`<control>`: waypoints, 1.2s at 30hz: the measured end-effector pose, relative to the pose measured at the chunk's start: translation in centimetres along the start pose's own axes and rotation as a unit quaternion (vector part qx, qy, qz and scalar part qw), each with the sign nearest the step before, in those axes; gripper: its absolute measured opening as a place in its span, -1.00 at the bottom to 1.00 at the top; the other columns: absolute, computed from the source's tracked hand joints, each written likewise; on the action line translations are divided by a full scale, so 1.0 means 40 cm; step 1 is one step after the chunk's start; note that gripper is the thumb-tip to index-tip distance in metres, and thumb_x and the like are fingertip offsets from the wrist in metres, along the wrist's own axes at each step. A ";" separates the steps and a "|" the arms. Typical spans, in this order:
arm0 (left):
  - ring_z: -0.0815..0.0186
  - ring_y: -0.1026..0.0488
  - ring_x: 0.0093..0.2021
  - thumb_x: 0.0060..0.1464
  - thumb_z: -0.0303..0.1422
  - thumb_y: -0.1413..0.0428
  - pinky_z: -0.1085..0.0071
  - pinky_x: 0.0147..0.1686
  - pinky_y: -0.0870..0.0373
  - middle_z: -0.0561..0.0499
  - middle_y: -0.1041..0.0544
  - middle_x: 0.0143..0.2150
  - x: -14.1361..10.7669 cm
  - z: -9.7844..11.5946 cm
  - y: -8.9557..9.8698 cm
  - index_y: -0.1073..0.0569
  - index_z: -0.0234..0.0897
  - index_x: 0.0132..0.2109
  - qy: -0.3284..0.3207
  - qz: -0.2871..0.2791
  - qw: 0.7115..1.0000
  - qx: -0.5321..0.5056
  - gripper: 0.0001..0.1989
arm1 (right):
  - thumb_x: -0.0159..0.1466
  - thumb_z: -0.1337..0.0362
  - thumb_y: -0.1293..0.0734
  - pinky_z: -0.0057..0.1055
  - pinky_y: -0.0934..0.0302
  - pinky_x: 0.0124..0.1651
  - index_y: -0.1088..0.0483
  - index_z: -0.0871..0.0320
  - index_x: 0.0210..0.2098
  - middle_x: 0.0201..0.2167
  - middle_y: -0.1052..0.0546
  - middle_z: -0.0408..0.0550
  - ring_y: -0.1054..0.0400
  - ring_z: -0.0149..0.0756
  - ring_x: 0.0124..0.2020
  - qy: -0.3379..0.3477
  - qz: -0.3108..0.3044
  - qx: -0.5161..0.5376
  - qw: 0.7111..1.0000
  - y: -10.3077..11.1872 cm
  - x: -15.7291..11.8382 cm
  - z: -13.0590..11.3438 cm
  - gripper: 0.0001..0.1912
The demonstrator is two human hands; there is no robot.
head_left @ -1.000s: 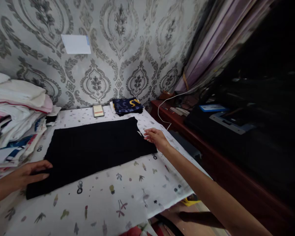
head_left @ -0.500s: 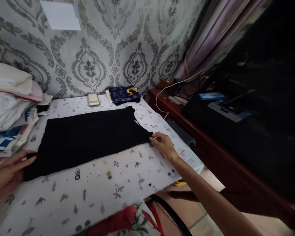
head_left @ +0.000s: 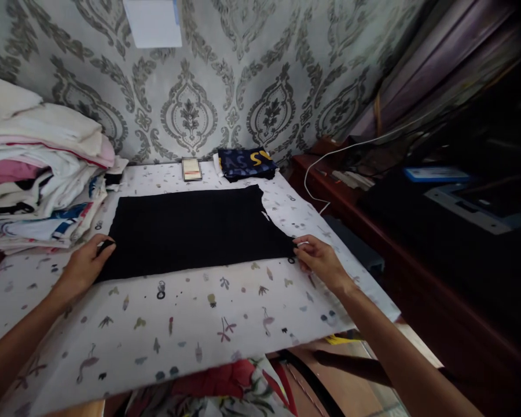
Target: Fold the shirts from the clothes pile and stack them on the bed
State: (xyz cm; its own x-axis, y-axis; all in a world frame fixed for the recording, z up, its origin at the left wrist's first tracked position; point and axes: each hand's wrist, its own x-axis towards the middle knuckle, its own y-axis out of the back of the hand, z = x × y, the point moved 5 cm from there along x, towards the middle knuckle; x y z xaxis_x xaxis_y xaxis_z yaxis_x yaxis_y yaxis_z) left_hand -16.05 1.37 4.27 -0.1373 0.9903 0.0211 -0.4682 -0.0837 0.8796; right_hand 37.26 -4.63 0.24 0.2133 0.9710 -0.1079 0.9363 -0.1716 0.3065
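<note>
A black garment, folded into a long shape, lies flat on the white patterned table cover. What kind of garment it is I cannot tell. At its left end, my left hand pinches the edge between thumb and fingers. My right hand grips the narrow near corner at the right end, where the edge curves in. A small white bit shows along that curved edge.
A tall stack of folded clothes stands on the left. Against the wall are a small card-like box and a folded navy cloth with yellow lettering. To the right, a white cable trails from a dark red desk.
The view has shifted left, so everything appears farther right. My left hand now pinches the garment's left edge with fingers closed; before, its fingers were more stretched out. The right hand keeps its corner.
</note>
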 end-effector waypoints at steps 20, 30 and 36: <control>0.28 -0.27 -0.57 0.12 -0.01 0.04 0.43 -0.47 -0.14 0.20 -0.15 -0.65 -0.037 -0.022 -0.009 -0.39 -0.16 -0.05 -0.027 0.040 0.999 -0.010 -0.60 | 0.29 0.42 -0.26 -0.42 -0.07 -0.32 -0.37 0.12 -0.21 -0.27 -0.52 -0.07 -0.36 -0.28 -0.30 0.277 -0.282 -0.454 0.798 -0.372 0.145 -0.237 -0.89; 0.32 -0.20 -0.56 0.09 0.00 -0.01 0.44 -0.46 -0.12 0.20 -0.16 -0.61 -0.032 -0.032 -0.007 -0.39 -0.15 -0.07 -0.023 0.076 0.995 -0.056 -0.61 | 0.21 0.37 -0.26 -0.47 -0.05 -0.40 -0.29 0.12 -0.37 -0.49 -0.42 -0.18 -0.26 -0.40 -0.49 0.235 -0.154 -0.343 0.896 -0.336 0.149 -0.207 -0.96; 0.26 -0.28 -0.53 0.14 -0.03 0.02 0.41 -0.42 -0.19 0.19 -0.14 -0.61 -0.023 -0.029 -0.014 -0.38 -0.15 -0.01 -0.048 0.057 0.997 -0.012 -0.61 | 0.26 0.39 -0.27 -0.44 -0.12 -0.38 -0.40 0.12 -0.17 -0.37 -0.48 -0.13 -0.32 -0.38 -0.46 0.285 -0.118 -0.403 0.862 -0.347 0.126 -0.196 -0.84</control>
State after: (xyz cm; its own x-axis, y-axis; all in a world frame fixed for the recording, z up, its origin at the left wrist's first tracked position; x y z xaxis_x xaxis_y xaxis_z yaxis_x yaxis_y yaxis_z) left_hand -16.69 0.37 3.20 -0.1061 0.9803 0.1666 -0.4750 -0.1972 0.8576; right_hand 23.16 3.94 2.84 -0.3437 0.9263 0.1545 0.3878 -0.0099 0.9217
